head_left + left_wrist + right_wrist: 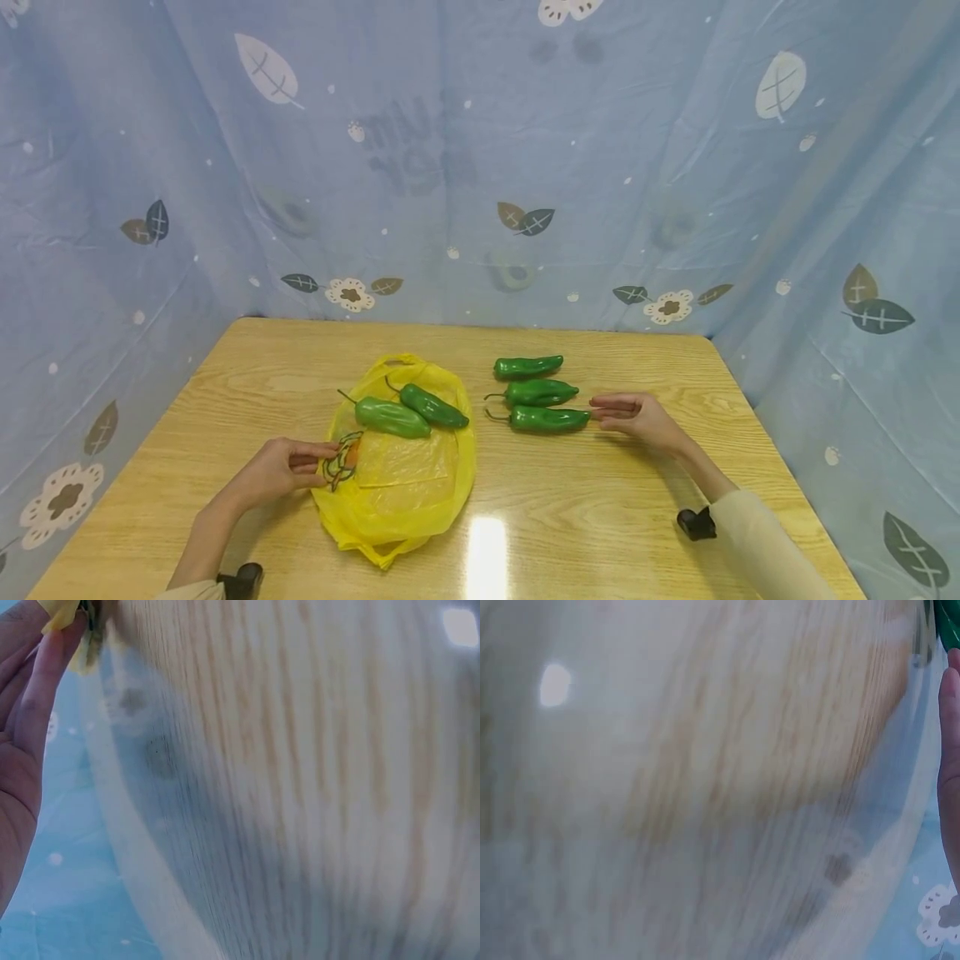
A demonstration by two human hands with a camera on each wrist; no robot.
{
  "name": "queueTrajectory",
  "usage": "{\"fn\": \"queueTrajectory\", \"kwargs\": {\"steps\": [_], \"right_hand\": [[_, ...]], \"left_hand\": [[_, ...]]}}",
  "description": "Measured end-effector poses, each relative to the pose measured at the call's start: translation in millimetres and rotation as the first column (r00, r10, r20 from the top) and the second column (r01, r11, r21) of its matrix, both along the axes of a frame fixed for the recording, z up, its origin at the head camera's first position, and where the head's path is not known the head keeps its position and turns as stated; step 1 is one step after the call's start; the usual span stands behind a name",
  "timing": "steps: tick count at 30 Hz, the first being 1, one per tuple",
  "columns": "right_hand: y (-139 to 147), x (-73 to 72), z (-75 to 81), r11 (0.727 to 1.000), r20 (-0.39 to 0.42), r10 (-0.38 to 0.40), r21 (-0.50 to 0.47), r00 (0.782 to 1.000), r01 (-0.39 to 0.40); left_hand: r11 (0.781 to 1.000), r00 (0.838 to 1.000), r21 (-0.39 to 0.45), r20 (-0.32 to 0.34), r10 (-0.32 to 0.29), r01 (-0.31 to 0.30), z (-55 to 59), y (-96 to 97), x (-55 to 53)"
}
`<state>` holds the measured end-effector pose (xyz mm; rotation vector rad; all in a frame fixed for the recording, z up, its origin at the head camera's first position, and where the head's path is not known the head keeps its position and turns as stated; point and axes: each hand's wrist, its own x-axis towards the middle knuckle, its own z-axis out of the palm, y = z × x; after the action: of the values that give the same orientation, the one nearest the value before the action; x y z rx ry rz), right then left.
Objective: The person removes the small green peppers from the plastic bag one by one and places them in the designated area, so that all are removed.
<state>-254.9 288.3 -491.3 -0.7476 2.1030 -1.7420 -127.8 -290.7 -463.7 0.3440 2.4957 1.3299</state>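
Note:
A yellow plastic bag (411, 525) lies spread flat on the table, with a printed orange and green patch at its left side. Two green peppers, a lighter one (392, 417) and a darker one (433, 407), lie on its upper part. My left hand (273, 473) pinches the bag's left edge; a bit of yellow film (61, 613) shows at its fingertips in the left wrist view. Right of the bag, three more green peppers lie in a stack of rows. My right hand (637, 419) has its fairly straight fingers at the tip of the nearest pepper (550, 419).
The middle pepper (542, 392) and the far pepper (528, 367) lie just behind the nearest one. The wooden table (600, 517) has a bright reflection near its front. A blue patterned curtain (450, 167) hangs behind and along both sides.

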Motion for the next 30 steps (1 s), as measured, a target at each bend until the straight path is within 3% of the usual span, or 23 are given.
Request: {"fn": "queueTrajectory", "kwargs": {"steps": [5, 14, 23, 30], "right_hand": [[6, 5.4, -0.3, 1.0, -0.076, -0.023, -0.015, 0.997, 0.022], [10, 27.0, 4.9, 0.986, -0.156, -0.167, -0.047, 0.973, 0.162], [-9, 50.8, 14.9, 0.99, -0.169, -0.139, -0.029, 0.976, 0.136], [-28, 66.0, 13.0, 0.993, -0.144, -0.114, -0.05, 0.983, 0.108]], "left_hand": [[1.0, 1.0, 0.019, -0.003, -0.005, 0.006, 0.4, -0.4, 1.3], [1.0, 1.0, 0.006, -0.02, -0.013, 0.013, -0.3, -1.4, 3.3], [1.0, 0.999, -0.012, -0.048, -0.015, 0.014, -1.2, -4.0, 3.4], [1.0, 0.998, -0.025, -0.059, -0.018, 0.016, -1.3, -3.3, 3.0]]}}
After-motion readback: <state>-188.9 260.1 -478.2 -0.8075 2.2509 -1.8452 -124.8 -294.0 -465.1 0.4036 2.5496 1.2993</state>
